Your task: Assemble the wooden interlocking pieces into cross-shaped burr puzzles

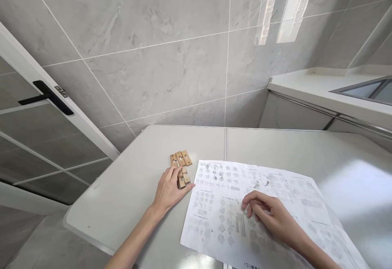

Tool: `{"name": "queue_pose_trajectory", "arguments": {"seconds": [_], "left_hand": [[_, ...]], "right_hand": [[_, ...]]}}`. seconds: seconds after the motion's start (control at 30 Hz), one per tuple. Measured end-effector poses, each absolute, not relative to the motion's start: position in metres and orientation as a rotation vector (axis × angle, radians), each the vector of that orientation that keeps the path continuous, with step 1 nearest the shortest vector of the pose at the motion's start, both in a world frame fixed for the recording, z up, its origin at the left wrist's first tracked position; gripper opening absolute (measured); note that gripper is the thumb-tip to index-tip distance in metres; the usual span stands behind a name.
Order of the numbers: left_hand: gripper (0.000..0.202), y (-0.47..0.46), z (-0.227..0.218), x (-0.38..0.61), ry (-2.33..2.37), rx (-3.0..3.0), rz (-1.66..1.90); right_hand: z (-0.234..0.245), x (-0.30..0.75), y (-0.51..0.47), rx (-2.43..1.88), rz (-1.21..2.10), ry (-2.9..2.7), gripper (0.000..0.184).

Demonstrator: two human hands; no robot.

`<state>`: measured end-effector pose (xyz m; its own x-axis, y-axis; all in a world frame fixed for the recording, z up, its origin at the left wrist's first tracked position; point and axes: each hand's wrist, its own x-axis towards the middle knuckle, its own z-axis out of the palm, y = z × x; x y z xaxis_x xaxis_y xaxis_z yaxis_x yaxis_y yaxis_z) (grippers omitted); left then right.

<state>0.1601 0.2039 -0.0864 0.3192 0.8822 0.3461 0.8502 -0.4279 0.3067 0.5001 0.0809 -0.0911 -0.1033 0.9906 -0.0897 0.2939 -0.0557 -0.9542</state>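
Observation:
My left hand [169, 187] rests on the left part of the table, its thumb and fingers curved around a small cluster of notched wooden puzzle pieces [184, 178]. Its fingers partly hide them. Just beyond the fingertips lie several flat wooden pieces with cut-out slots [180, 158], side by side. To the right, a large printed sheet [211, 203] lies flat, covered in small grey diagrams and text. Over its middle is my right hand [269, 214], fingers loosely curled and a little apart, holding nothing that I can see.
The pale table [122, 203] has a seam across it and stands near a grey tiled wall [159, 73]. A door with a black handle [45, 95] is on the left. At the right is a white counter [306, 82] with a dark-framed inset.

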Motion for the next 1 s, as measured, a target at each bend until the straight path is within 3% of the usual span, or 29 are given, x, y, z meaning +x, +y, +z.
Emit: {"name": "queue_pose_trajectory", "arguments": {"seconds": [0.13, 0.37, 0.47, 0.6, 0.77, 0.87, 1.0], "left_hand": [[0.054, 0.204, -0.085, 0.160, 1.588, 2.534, 0.773], [0.063, 0.185, -0.062, 0.212, 1.187, 2.609, 0.930], [0.070, 0.178, -0.054, 0.252, 0.934, 2.619, 0.949], [0.062, 0.175, -0.057, 0.294, 0.760, 2.639, 0.960], [0.055, 0.178, -0.070, 0.315, 0.665, 2.628, 0.982], [0.066, 0.180, -0.075, 0.313, 0.611, 2.587, 0.958], [0.096, 0.184, -0.078, 0.304, 0.662, 2.537, 0.830]], "right_hand": [[-0.095, 0.497, 0.082, -1.429, 1.245, -1.466, 0.026], [-0.101, 0.501, 0.088, -1.294, 1.332, -1.407, 0.023], [-0.098, 0.499, 0.089, -1.183, 1.394, -1.295, 0.031], [-0.095, 0.498, 0.089, -1.124, 1.447, -1.223, 0.047], [-0.098, 0.497, 0.093, -1.164, 1.408, -1.212, 0.047], [-0.101, 0.498, 0.096, -1.195, 1.378, -1.194, 0.039], [-0.102, 0.502, 0.098, -1.225, 1.314, -1.154, 0.038]]}}
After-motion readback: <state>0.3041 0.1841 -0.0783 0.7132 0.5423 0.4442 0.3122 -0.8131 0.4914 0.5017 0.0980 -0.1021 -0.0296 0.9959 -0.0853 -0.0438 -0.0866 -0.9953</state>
